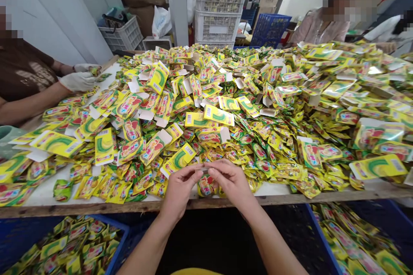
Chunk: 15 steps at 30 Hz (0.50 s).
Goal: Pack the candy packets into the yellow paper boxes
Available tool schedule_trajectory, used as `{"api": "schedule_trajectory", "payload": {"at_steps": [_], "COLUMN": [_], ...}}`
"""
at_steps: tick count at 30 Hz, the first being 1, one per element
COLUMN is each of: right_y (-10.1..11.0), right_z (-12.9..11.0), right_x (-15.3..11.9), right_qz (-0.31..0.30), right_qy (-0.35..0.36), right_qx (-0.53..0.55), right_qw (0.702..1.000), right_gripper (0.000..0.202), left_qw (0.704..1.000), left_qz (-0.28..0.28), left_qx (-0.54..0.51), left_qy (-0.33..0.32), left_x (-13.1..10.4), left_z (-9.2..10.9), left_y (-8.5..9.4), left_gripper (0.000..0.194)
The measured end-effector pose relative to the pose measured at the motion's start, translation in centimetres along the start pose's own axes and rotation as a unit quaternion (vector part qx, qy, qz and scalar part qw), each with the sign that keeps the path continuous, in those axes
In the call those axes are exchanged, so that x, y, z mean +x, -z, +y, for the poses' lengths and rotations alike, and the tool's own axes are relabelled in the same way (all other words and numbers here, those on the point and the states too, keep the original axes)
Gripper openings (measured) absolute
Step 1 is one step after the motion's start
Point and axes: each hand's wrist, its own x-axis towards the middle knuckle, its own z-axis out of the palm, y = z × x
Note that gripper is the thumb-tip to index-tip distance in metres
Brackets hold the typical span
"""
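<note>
My left hand and my right hand meet above the front edge of the table. Both are closed, thumbs and fingertips pinching at one spot. A thin, greyish edge shows between them; its kind is hidden by the fingers. Just beneath lies a small red and green candy packet. Beyond my fingers spreads a heap of yellow and green packets mixed with small cardboard boxes. One yellow box rests close to my left hand. Further back, another yellow box lies on the pile, among several with open white flaps.
Below the table's wooden edge, blue crates with filled boxes stand left and right. A co-worker's gloved hand holds a packet at the left. Another person sits behind the heap. White crates are stacked at the back.
</note>
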Motion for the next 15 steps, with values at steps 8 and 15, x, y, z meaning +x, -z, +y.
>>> {"api": "schedule_trajectory", "payload": {"at_steps": [8, 15], "right_y": [-0.5, -0.6], "right_z": [1.0, 1.6], "right_x": [0.4, -1.2], "right_qz": [0.029, 0.040], "right_qy": [-0.091, 0.042], "right_qx": [0.102, 0.047], "right_qw": [0.990, 0.997], "right_gripper": [0.021, 0.014], "left_qw": [0.993, 0.929], "left_qz": [0.011, -0.051], "left_qx": [0.086, 0.218], "left_qy": [-0.078, -0.295], "left_x": [0.8, 1.1], "left_z": [-0.6, -0.6], "left_y": [0.2, 1.1], "left_gripper": [0.020, 0.017]}}
